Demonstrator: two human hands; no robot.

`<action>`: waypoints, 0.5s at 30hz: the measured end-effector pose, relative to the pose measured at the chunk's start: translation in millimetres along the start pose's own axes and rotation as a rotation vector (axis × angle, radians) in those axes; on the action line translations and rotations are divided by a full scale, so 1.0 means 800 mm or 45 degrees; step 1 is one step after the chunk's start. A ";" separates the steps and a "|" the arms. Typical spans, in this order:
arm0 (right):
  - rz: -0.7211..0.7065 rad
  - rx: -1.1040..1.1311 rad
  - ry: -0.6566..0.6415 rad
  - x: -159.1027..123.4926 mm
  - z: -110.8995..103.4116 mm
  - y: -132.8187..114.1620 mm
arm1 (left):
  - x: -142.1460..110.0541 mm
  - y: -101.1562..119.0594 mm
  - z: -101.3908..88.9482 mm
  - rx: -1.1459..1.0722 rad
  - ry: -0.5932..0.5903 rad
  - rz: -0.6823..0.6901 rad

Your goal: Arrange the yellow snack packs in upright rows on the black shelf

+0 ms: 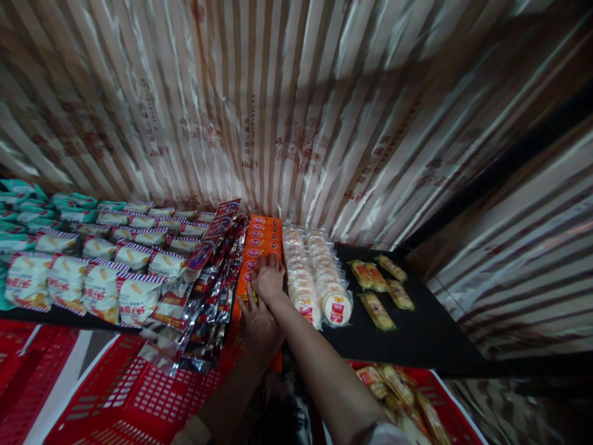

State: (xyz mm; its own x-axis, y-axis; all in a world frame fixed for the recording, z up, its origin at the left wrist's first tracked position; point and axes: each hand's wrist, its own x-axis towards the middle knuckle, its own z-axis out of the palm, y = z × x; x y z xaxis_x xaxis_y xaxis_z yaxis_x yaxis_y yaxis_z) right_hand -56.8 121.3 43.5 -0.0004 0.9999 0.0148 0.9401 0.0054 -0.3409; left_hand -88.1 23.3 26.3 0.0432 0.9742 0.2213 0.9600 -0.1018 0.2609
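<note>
My right hand (269,277) lies flat, fingers stretched out, on a row of orange snack packs (259,242) that runs back along a dark shelf (430,334). My left hand (257,321) rests just in front of it on the near end of the same orange row, fingers spread. To the right of my hands lie two rows of clear-wrapped round rice crackers (315,275). To the left stands a row of shiny dark red foil packs (208,272).
White snack bags with red and blue stripes (102,272) fill the left of the shelf, green packs (28,204) behind them. Several small yellow packs (380,284) lie loose on the right. Red plastic baskets (139,395) stand below, one at right holding yellow packs (403,395). Striped sheeting (296,111) hangs behind.
</note>
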 end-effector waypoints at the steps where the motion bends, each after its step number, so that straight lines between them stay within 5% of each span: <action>1: 0.018 0.009 0.003 0.002 0.001 -0.002 | 0.000 0.000 0.000 -0.012 -0.003 0.000; 15: 0.071 -0.054 0.003 0.034 0.008 -0.008 | 0.000 0.000 0.008 0.040 0.030 -0.005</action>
State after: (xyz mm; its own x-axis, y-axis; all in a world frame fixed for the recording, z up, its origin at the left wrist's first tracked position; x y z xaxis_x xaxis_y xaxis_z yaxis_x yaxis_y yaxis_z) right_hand -65.2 148.2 39.8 0.0533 0.9986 -0.0011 0.9522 -0.0511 -0.3012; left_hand -86.3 24.2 20.5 0.0334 0.9697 0.2422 0.9683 -0.0914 0.2326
